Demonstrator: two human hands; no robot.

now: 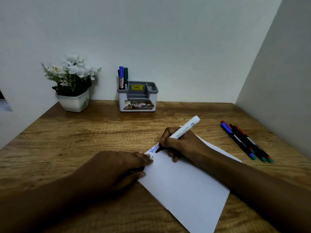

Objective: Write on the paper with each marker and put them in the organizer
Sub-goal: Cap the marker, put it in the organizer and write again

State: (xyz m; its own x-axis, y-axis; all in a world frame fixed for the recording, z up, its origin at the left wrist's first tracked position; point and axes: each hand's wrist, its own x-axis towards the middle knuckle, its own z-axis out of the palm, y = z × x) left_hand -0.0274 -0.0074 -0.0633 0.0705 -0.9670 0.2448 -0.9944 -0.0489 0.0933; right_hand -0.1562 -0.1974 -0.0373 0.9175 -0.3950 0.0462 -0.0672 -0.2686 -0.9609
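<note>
White marker (pixel 184 129) clamped in grip of right hand (pixel 181 145), tip on paper (pixel 185 187) by its left edge, left hand (pixel 117 167) flat, fingers straight, pressing that edge, organizer (pixel 121 100) well behind.

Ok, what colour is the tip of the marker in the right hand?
Black, on the white-barrelled marker; head view.
</note>
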